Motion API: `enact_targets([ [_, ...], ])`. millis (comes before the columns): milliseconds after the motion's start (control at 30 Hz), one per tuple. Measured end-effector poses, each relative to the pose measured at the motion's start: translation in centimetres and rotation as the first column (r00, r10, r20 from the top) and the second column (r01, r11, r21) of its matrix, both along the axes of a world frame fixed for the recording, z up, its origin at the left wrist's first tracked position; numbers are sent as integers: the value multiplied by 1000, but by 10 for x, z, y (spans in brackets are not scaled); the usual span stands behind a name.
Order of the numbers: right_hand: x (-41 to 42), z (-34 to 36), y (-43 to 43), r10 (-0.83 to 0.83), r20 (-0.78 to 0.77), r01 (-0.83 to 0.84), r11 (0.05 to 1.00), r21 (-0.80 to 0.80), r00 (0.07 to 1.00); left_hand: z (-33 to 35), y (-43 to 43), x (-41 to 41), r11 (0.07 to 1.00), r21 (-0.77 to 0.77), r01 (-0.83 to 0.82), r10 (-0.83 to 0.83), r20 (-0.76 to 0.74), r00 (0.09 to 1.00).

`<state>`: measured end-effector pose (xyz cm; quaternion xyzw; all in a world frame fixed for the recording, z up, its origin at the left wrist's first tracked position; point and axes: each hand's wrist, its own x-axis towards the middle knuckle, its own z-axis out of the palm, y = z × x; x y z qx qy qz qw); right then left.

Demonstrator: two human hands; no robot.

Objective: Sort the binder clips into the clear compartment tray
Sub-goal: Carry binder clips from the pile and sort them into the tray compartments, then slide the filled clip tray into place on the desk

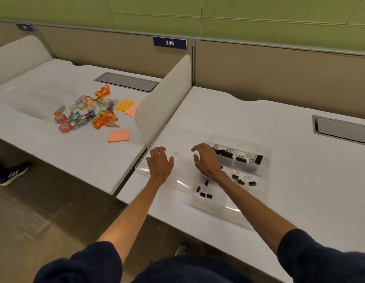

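At lower centre of the frame, we hold our left hand [160, 163] flat, fingers spread, over a clear lid [177, 183]. Our right hand [207, 161], fingers loosely spread and holding nothing, overlaps the clear compartment tray [263, 172]. Black binder clips [241, 181] lie in its compartments.

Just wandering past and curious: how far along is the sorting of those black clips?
Nearly done, it seems. Black metal binder clips sit grouped in several sections of the clear plastic compartment tray. Nothing is in hand: the left hand and right hand hover open over the shallow clear plastic tray beside it. No loose clips show there, only a small white round piece, though the right hand may hide some.
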<state>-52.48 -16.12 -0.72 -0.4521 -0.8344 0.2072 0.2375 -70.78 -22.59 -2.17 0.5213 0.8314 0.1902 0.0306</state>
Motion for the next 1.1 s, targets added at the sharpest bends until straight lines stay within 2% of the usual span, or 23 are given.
enact_targets([
  [167,-60,-9,2,8,142,8,993,-117,990,-9,5,-46,945,-319,-73,109,95,990],
  [300,-85,-20,3,15,371,100,952,-288,929,-5,11,-68,884,-463,-64,141,133,981],
  [433,-91,-27,3,25,419,135,928,-347,908,-2,23,-73,856,-510,-89,142,65,988],
  [667,-83,-20,18,-42,258,150,896,-418,965,27,33,-62,887,-425,-180,202,6,979],
  [733,-79,-12,23,-101,176,170,883,-437,979,39,39,-62,911,-379,-163,207,79,975],
  [833,-71,5,34,-194,51,193,842,-504,980,61,45,-64,967,-227,-114,173,260,950],
  [900,-60,17,43,-222,-11,181,823,-538,975,80,51,-63,994,-94,-50,91,504,859],
  [967,-47,33,54,-242,-59,168,811,-560,969,102,58,-60,999,42,12,-40,767,641],
  [1000,-39,42,59,-252,-86,160,807,-569,964,111,61,-57,995,91,39,-97,824,559],
  [1033,-33,53,62,-263,-116,151,803,-576,958,120,64,-51,989,128,71,-146,842,520],
  [1100,-24,77,66,-294,-191,129,796,-592,937,132,69,-34,973,192,131,-232,841,488],
])
